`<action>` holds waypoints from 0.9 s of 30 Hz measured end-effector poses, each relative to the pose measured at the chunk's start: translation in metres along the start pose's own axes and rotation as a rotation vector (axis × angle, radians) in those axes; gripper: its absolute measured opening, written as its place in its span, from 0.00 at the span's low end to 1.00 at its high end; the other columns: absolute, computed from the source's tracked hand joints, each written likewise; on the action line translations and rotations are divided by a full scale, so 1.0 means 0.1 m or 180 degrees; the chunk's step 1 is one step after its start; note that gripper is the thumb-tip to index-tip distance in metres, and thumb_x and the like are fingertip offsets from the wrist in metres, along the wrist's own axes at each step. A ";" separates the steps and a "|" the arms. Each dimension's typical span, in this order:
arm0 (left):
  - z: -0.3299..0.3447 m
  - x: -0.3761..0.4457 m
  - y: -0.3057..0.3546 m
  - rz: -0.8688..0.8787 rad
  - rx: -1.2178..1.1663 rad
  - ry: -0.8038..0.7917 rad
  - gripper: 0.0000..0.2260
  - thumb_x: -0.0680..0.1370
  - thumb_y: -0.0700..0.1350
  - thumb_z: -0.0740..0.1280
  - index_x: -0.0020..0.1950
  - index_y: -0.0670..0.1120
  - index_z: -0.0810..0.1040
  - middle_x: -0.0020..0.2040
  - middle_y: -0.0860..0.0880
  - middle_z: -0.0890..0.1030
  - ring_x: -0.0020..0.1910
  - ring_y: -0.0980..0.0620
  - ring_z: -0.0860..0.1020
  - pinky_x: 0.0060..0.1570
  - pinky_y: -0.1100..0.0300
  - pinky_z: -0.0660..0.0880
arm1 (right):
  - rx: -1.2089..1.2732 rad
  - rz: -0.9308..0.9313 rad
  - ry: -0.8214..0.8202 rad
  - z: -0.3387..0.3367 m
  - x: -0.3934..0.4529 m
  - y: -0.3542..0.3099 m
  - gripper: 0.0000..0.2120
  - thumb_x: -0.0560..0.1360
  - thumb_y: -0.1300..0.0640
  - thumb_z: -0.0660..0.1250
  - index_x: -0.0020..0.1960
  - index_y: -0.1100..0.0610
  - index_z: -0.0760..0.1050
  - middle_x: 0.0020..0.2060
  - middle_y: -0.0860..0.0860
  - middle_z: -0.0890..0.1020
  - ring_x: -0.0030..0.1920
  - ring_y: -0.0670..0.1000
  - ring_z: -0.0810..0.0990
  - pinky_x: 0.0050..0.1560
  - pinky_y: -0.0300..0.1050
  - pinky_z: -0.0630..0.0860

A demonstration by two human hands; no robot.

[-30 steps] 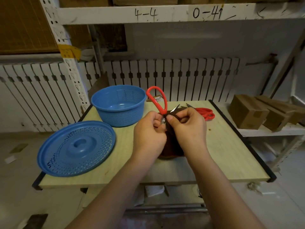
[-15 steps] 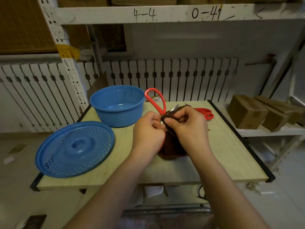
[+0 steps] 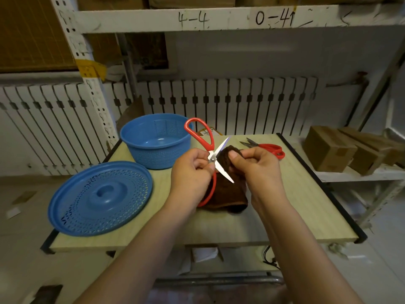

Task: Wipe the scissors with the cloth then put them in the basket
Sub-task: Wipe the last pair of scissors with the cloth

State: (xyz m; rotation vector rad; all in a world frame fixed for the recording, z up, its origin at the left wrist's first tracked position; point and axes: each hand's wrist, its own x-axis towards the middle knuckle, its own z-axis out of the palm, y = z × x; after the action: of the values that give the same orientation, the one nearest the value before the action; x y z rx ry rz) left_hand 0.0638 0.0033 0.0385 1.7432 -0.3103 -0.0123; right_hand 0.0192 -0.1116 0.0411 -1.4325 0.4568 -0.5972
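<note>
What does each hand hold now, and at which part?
Left hand grips the open red-handled scissors near the pivot. Right hand pinches the dark brown cloth at its upper end.

Two scissors (image 3: pixel 210 150) (image 3: pixel 266 147) — one cloth (image 3: pixel 228 189), one basket (image 3: pixel 156 143), one lid (image 3: pixel 99 198) — two boxes (image 3: pixel 328 150) (image 3: pixel 368 148)

I have a single view, from a wide-angle camera worn on the person's head, looking forward and down over both forearms onto the table (image 3: pixel 285 224). It sits close: the arms enter from the bottom edge, and the left hand (image 3: pixel 192 172) and right hand (image 3: pixel 256 170) meet near the middle of my picture. The lens bends straight lines toward the edges. Beyond the table's far side I see the radiator (image 3: pixel 230 106) and a shelf beam (image 3: pixel 219 18) across the top. There is no second view to share ground with.
</note>
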 end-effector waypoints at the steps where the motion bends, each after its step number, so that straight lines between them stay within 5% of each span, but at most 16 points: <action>1: 0.00 0.01 0.01 -0.0108 -0.0030 -0.0042 0.10 0.76 0.35 0.67 0.43 0.50 0.77 0.30 0.55 0.73 0.32 0.56 0.71 0.35 0.61 0.68 | -0.0233 -0.0180 0.0040 -0.01 0.01 0.01 0.06 0.71 0.61 0.74 0.41 0.58 0.76 0.33 0.56 0.81 0.35 0.53 0.81 0.38 0.47 0.80; 7: 0.09 0.01 0.03 0.0325 0.0573 0.0082 0.13 0.75 0.34 0.66 0.38 0.52 0.73 0.32 0.52 0.73 0.33 0.54 0.71 0.36 0.58 0.69 | -0.1112 -0.0745 0.0146 0.07 0.02 -0.05 0.12 0.67 0.58 0.77 0.35 0.50 0.73 0.28 0.44 0.77 0.30 0.42 0.76 0.40 0.45 0.78; 12: 0.13 -0.04 -0.01 0.0653 0.0839 0.0307 0.15 0.75 0.36 0.67 0.37 0.55 0.70 0.34 0.51 0.75 0.36 0.53 0.73 0.36 0.64 0.66 | -0.0656 -0.0335 0.0325 0.12 0.06 -0.01 0.11 0.67 0.56 0.77 0.36 0.52 0.74 0.28 0.49 0.79 0.33 0.53 0.81 0.42 0.55 0.81; 15: 0.10 -0.05 -0.03 0.0741 0.0759 0.0368 0.16 0.74 0.35 0.68 0.38 0.56 0.70 0.36 0.48 0.77 0.39 0.50 0.76 0.37 0.64 0.69 | -0.0224 -0.0016 0.0267 0.12 0.08 0.01 0.08 0.71 0.60 0.74 0.38 0.57 0.75 0.29 0.52 0.80 0.34 0.54 0.82 0.40 0.50 0.80; 21: 0.03 0.01 0.03 0.0129 0.0129 0.0009 0.11 0.76 0.34 0.67 0.41 0.50 0.75 0.28 0.57 0.72 0.29 0.57 0.69 0.35 0.61 0.67 | 0.0311 0.0177 -0.0023 0.00 0.06 -0.04 0.05 0.73 0.64 0.71 0.45 0.64 0.75 0.29 0.53 0.80 0.29 0.46 0.80 0.31 0.38 0.79; 27: -0.12 0.10 0.19 -0.0205 -0.0347 -0.0127 0.06 0.78 0.31 0.64 0.47 0.41 0.76 0.34 0.45 0.71 0.29 0.53 0.68 0.29 0.62 0.64 | -0.0479 -0.0296 0.0063 -0.12 0.18 -0.05 0.08 0.70 0.60 0.75 0.40 0.56 0.76 0.34 0.55 0.83 0.39 0.55 0.84 0.47 0.55 0.82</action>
State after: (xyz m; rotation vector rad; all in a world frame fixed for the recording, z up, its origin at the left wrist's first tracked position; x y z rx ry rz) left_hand 0.0718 0.0101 0.0605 1.6456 -0.2776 -0.1088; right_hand 0.0251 -0.1319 0.0460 -1.5991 0.4603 -0.6634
